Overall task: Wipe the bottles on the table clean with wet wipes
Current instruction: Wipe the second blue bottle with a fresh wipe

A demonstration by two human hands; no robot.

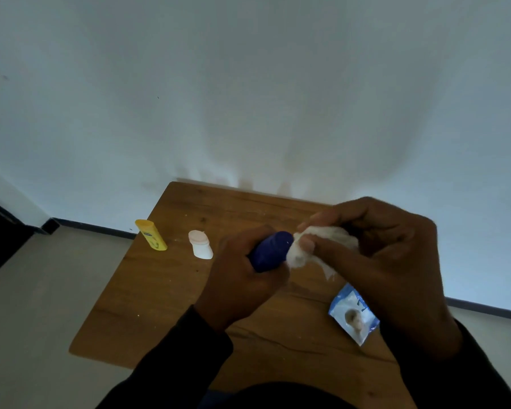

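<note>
The left hand [242,278] grasps the blue bottle [270,250] above the counter [148,290], its top tilted toward two o'clock to meet the wet wipe [316,242] pinched by the right hand [381,255]. A yellow bottle [151,234] and a white bottle [200,244] wait at nine o'clock, probably next.

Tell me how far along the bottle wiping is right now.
In hand: the left hand grips the blue bottle while the right hand rubs a wet wipe on its end. Left: the yellow bottle and white bottle stand untouched on the table. Nothing looks finished yet.
</note>
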